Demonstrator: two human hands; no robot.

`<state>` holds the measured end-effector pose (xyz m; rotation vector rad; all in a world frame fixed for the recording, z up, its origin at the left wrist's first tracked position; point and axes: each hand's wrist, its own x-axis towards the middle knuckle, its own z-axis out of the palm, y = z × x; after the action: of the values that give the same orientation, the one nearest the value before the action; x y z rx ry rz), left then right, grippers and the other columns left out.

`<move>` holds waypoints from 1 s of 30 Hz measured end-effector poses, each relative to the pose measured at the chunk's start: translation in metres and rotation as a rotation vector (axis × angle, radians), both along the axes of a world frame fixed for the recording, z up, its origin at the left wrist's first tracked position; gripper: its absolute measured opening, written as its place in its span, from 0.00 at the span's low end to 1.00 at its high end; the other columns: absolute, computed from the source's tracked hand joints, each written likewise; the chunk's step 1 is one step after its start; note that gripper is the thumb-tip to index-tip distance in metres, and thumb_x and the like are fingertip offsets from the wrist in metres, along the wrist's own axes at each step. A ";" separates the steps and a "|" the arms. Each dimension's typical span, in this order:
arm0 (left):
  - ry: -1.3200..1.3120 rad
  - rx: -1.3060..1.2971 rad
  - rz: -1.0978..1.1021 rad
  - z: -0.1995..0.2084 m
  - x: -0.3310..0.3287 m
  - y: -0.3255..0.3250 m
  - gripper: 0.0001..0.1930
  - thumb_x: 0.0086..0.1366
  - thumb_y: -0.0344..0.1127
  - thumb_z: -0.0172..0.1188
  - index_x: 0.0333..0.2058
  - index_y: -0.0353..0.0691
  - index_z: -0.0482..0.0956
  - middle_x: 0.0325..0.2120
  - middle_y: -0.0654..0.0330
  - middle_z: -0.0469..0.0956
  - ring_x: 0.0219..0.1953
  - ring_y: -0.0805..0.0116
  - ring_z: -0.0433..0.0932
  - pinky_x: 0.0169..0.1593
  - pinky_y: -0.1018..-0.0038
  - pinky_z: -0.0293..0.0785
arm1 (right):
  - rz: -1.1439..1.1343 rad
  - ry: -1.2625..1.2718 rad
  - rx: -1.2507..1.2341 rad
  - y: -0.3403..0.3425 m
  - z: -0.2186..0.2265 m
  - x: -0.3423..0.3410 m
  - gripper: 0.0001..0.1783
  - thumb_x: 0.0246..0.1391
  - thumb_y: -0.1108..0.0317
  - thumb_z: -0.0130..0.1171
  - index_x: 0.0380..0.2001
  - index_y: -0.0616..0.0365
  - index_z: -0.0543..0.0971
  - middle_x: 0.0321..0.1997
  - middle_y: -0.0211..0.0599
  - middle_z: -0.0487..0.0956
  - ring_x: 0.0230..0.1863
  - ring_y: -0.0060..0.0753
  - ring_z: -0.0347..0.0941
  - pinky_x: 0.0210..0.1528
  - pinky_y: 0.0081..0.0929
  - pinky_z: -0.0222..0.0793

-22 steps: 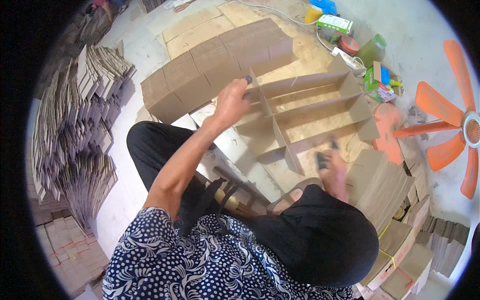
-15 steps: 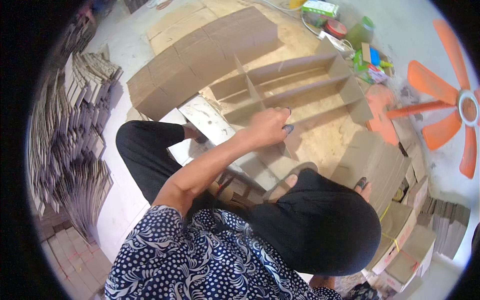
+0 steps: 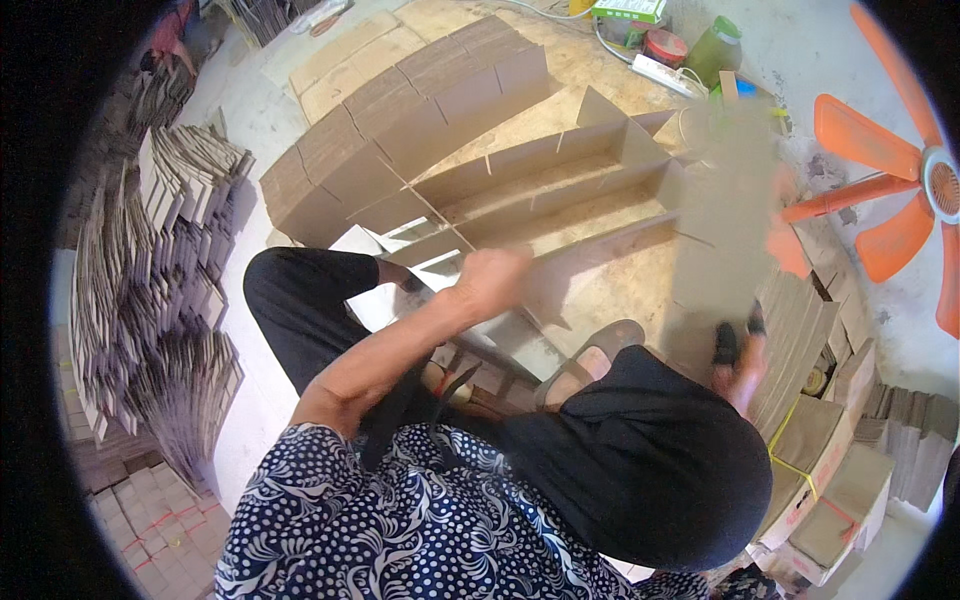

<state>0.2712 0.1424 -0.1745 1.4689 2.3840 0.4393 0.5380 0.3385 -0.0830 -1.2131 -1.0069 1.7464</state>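
Right hand [image 3: 740, 372]: dark-tipped fingers clamped on the lower end of a motion-blurred cardboard sheet [image 3: 722, 215], which stretches away beyond the fingertips. Sheet stack [image 3: 805, 345] just right of them. Left hand [image 3: 497, 283] blurred, at near edge of cardboard divider grid [image 3: 560, 203]; cannot tell whether fingers grip. Grid spreads beyond and rightward of them.

A workshop (cardboard stacks [image 3: 408, 122] all around).
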 end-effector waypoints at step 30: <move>-0.112 -0.066 -0.016 0.017 0.006 0.006 0.08 0.52 0.33 0.55 0.31 0.37 0.74 0.27 0.45 0.78 0.32 0.45 0.78 0.35 0.54 0.73 | 1.258 -0.538 1.234 0.027 0.001 -0.170 0.18 0.43 0.82 0.52 0.41 0.60 0.73 0.32 0.56 0.76 0.34 0.58 0.73 0.36 0.42 0.69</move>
<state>0.2770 0.1484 -0.1577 1.3956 2.2761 0.4232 0.3675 0.3659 -0.0815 -0.0848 -2.9519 0.9359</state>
